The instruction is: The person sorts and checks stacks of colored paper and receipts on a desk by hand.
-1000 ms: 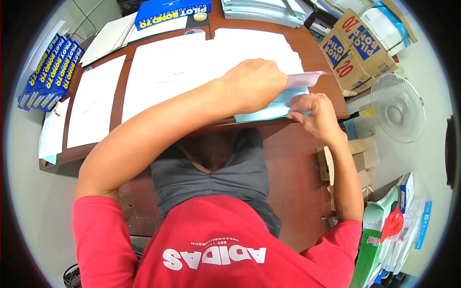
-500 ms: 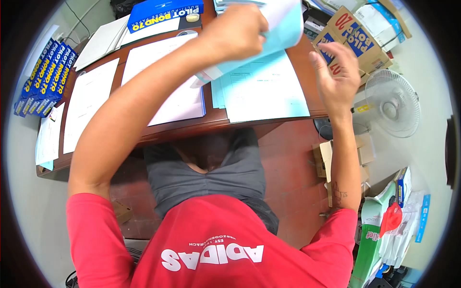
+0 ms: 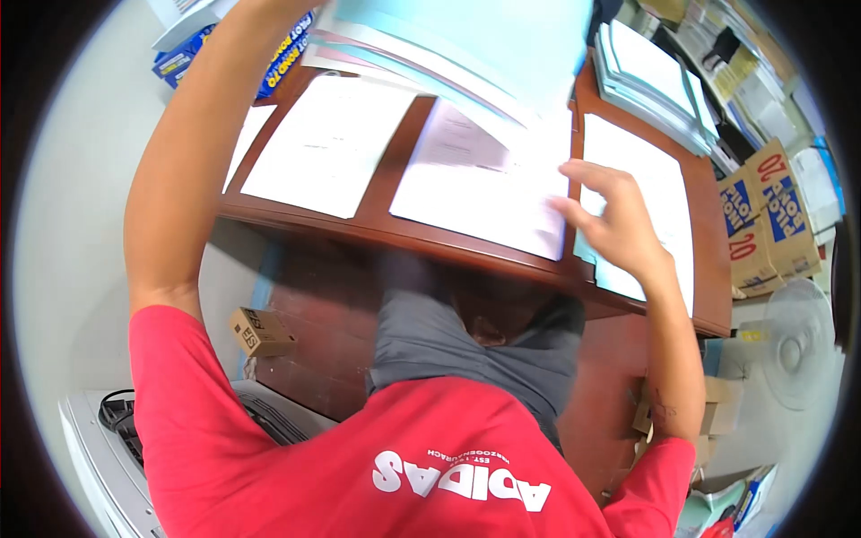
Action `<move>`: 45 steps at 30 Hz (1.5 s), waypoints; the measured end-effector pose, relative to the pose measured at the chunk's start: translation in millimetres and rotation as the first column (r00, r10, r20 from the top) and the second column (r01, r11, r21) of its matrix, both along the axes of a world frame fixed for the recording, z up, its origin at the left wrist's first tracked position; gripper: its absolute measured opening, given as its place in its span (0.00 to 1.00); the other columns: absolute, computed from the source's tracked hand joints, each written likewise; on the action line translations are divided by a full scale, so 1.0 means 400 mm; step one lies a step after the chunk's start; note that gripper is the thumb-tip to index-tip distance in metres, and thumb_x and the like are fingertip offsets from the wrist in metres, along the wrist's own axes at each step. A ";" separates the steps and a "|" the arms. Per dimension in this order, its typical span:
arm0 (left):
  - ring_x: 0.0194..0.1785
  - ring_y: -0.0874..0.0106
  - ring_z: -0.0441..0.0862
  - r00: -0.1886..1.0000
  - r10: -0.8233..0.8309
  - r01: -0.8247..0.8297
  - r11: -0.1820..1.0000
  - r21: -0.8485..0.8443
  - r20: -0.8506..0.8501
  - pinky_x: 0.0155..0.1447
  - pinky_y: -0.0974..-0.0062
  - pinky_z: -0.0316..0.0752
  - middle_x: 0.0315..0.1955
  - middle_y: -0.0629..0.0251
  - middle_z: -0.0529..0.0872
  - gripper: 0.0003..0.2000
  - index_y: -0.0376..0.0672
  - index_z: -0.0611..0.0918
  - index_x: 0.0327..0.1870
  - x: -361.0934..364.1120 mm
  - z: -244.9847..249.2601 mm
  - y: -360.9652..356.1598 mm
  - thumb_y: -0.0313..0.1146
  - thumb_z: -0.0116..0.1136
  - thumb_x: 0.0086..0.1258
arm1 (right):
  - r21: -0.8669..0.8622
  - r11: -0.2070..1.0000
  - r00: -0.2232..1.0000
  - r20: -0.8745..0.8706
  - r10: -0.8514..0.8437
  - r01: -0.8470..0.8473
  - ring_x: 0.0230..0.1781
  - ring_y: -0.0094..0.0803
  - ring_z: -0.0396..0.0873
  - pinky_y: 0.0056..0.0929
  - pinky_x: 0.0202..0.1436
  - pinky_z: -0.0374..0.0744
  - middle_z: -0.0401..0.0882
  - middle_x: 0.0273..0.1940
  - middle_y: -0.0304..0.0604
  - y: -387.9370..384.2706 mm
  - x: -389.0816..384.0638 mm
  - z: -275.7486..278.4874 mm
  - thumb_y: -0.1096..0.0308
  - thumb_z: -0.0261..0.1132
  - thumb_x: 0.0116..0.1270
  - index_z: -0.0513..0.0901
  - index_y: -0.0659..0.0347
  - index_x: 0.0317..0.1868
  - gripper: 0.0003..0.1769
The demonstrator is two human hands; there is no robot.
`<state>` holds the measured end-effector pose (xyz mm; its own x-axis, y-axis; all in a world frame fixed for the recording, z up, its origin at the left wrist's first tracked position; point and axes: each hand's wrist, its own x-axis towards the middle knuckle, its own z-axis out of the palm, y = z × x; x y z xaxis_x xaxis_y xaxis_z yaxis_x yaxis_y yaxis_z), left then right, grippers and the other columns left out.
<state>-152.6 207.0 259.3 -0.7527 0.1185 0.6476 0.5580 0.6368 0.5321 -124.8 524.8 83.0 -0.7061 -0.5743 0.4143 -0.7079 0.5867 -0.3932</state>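
Observation:
A raised sheaf of light blue and white papers (image 3: pixel 466 54) spans the top of the view, slightly blurred. My left hand (image 3: pixel 294 5) is cut off by the top edge beside that sheaf; its fingers are out of sight, but the sheaf hangs from that side as if gripped. Below lies a stack of white printed paper (image 3: pixel 475 184) on the desk. My right hand (image 3: pixel 619 220) is open, thumb and fingers apart, over this stack's right edge and holding nothing. Under my right hand and to its right is another white pile (image 3: pixel 641 179) with pale blue sheets showing.
Another white stack (image 3: pixel 327 148) lies left on the brown desk (image 3: pixel 377 193). A pile of bluish papers (image 3: pixel 650 76) stands at the back right, near a cardboard box (image 3: pixel 771 220) and a fan (image 3: pixel 794 350). Blue paper reams (image 3: pixel 287 54) are back left; a small carton (image 3: pixel 260 332) is on the floor.
The view has turned left. My left hand has carried the blue papers left, up to the top edge. My right hand, still open, is now over the desk papers.

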 end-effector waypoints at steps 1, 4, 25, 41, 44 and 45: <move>0.48 0.71 0.88 0.986 0.130 -0.132 0.991 -0.016 -0.103 0.54 0.76 0.83 0.52 0.50 0.91 0.21 0.33 0.87 0.60 0.032 0.009 -0.026 0.15 0.59 0.65 | -0.071 0.991 0.991 -0.073 0.109 -0.114 0.47 0.52 0.89 0.41 0.55 0.84 0.89 0.46 0.58 -0.073 -0.016 -0.021 0.67 0.76 0.62 0.88 0.71 0.49 0.19; 0.41 0.69 0.90 0.851 0.104 -0.257 0.937 -0.236 -0.515 0.47 0.74 0.84 0.47 0.47 0.92 0.20 0.35 0.88 0.59 0.050 -0.010 -0.157 0.17 0.60 0.65 | -0.098 0.957 0.961 -0.070 0.266 -0.272 0.51 0.53 0.88 0.45 0.58 0.83 0.89 0.49 0.58 -0.300 -0.007 -0.059 0.69 0.76 0.60 0.87 0.71 0.50 0.19; 0.47 0.49 0.89 0.984 0.083 0.003 0.879 -0.476 0.159 0.53 0.64 0.83 0.54 0.48 0.89 0.15 0.32 0.89 0.48 0.306 -0.506 -0.419 0.21 0.62 0.59 | -0.252 0.899 0.924 -0.237 0.302 -0.358 0.29 0.52 0.85 0.49 0.34 0.82 0.86 0.30 0.49 -0.565 0.027 -0.162 0.70 0.65 0.64 0.81 0.63 0.27 0.09; 0.35 0.56 0.89 0.887 -0.027 -0.207 0.869 -0.449 -0.461 0.38 0.70 0.84 0.51 0.48 0.88 0.32 0.56 0.83 0.68 0.182 -0.348 -0.133 0.13 0.58 0.63 | 0.238 0.970 0.982 -0.162 0.096 -0.056 0.59 0.38 0.85 0.48 0.68 0.75 0.89 0.56 0.42 -0.015 0.145 -0.125 0.66 0.73 0.66 0.89 0.58 0.48 0.12; 0.37 0.56 0.91 0.921 -0.132 -0.108 0.818 -0.565 -0.367 0.38 0.68 0.88 0.66 0.48 0.82 0.36 0.68 0.78 0.74 0.176 -0.382 -0.026 0.20 0.58 0.65 | 0.197 0.975 0.971 -0.190 0.142 -0.104 0.57 0.39 0.85 0.48 0.66 0.76 0.89 0.54 0.41 -0.002 0.150 -0.141 0.68 0.73 0.65 0.90 0.58 0.45 0.09; 0.34 0.58 0.90 0.938 -0.155 -0.076 0.781 -0.620 -0.309 0.39 0.67 0.87 0.70 0.51 0.80 0.32 0.52 0.85 0.66 0.185 -0.387 0.010 0.13 0.55 0.59 | 0.190 0.978 0.973 -0.192 0.125 -0.088 0.57 0.39 0.85 0.48 0.66 0.76 0.89 0.54 0.41 0.000 0.150 -0.138 0.68 0.73 0.65 0.90 0.58 0.45 0.09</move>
<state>-78.5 211.1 104.6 -0.4970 0.6011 0.6258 0.6549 0.7330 -0.1840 -65.0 524.9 27.9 -0.5494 -0.7195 0.4249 -0.8238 0.5515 -0.1313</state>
